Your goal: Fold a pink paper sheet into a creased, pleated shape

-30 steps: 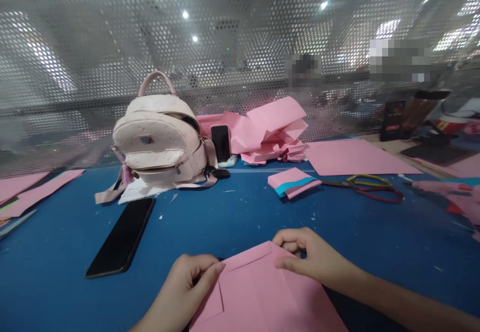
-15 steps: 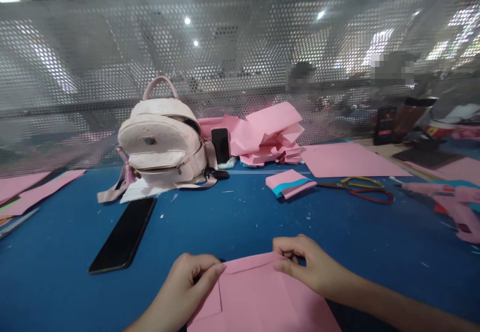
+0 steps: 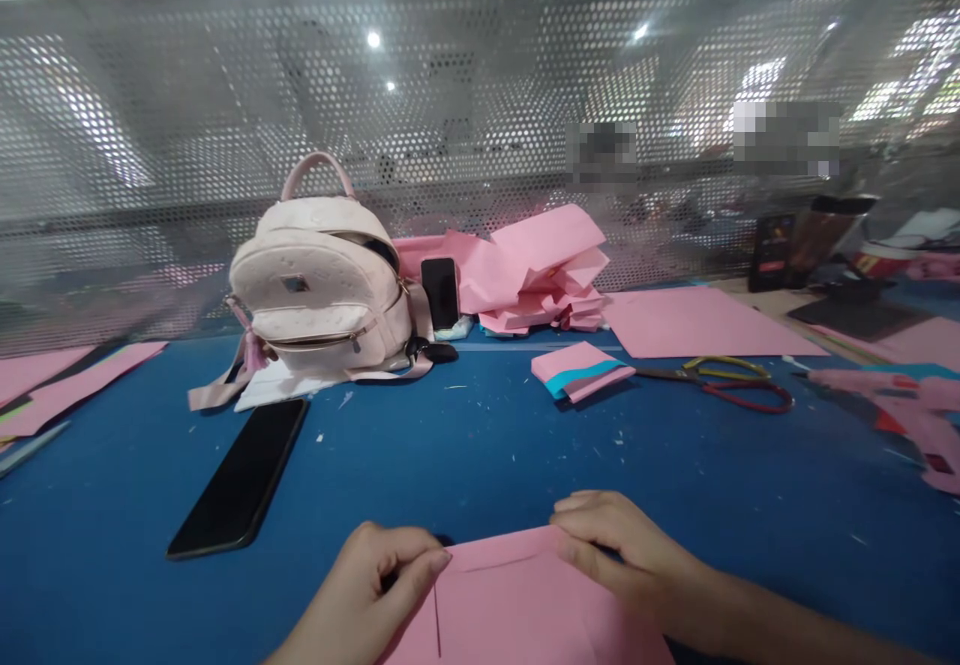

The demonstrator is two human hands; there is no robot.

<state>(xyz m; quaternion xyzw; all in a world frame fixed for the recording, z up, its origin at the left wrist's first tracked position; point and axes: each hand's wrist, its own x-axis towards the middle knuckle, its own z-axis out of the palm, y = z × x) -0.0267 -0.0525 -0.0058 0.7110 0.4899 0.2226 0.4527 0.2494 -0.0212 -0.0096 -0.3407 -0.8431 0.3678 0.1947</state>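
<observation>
A sheet of pink paper [image 3: 517, 610] lies at the bottom middle of the view, with a narrow fold along its far edge and a crease line near its left side. My left hand [image 3: 382, 585] pinches the far left corner between thumb and forefinger. At the far right corner my right hand [image 3: 622, 550] grips the folded edge, thumb on top and fingers behind it. The near part of the paper runs out of the frame.
Across the blue table [image 3: 420, 465] stand a pale pink backpack [image 3: 322, 285], a black phone [image 3: 240, 480], and crumpled pink paper [image 3: 532, 270]. Scissors [image 3: 727, 380] touch a folded pink-and-blue paper piece [image 3: 581, 370]. A pink glue gun [image 3: 900, 405] lies at right. Perforated metal mesh [image 3: 480, 125] borders the back.
The paper's far edge and both hands sit slightly lower in view. My right hand has turned, its fingers now lying more closely together over the fold.
</observation>
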